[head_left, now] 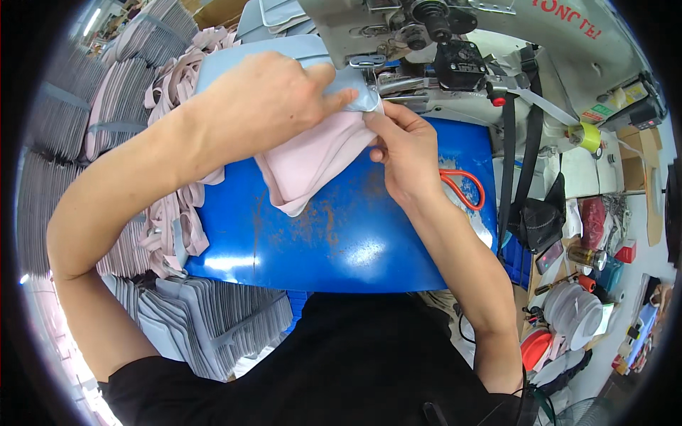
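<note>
A fabric piece, pink (312,162) on one face and light blue (284,48) on the other, lies partly folded under the head of a sewing machine (433,35). My left hand (280,92) reaches over it, bent and closed on the cloth, one finger pressing close to the presser foot. Some of its fingertips are hidden beneath the hand. Just right of the foot, my right hand (408,145) pinches the fabric's edge between thumb and fingers. A pink corner hangs toward me over the blue table (341,248).
Pink strips (174,213) hang along the table's left side. Bundled grey stacks (53,213) stand at the left, with another bundle (213,319) below the table. A red-orange handle loop (465,188) lies by my right wrist. Black straps (522,156) hang at the right.
</note>
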`<action>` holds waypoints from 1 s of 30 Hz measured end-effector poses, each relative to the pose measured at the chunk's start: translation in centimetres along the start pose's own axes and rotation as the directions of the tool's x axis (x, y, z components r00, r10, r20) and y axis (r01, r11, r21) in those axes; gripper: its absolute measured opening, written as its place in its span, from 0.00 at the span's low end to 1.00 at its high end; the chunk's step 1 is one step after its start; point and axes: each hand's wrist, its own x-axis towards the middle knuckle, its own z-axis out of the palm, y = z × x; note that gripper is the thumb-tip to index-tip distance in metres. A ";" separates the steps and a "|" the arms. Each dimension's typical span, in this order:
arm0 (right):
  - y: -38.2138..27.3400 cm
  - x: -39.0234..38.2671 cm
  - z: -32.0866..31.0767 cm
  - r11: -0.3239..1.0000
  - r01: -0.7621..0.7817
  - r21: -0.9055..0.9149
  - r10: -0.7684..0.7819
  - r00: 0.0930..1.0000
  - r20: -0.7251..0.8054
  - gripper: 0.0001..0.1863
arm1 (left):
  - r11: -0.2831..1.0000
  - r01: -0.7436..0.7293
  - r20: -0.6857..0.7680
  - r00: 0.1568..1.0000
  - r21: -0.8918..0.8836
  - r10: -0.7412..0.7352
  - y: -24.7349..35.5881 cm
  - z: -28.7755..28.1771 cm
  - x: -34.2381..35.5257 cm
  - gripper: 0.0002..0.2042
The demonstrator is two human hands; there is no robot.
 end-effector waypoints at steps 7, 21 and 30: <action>0.5 0.3 -0.2 1.000 0.019 0.005 -0.019 0.999 -0.031 0.12 | 0.994 0.085 0.032 0.996 -0.062 -0.083 2.0 -0.6 0.7 0.28; 2.1 -1.7 -2.0 0.978 0.178 -0.105 -0.176 0.984 0.031 0.19 | 0.834 0.405 0.027 0.904 -0.376 -0.427 8.6 -0.6 4.0 0.28; 3.1 -2.7 -2.6 0.931 0.284 -0.230 -0.274 0.959 0.074 0.21 | 0.619 0.447 0.018 0.819 -0.646 -0.574 9.9 0.0 5.5 0.12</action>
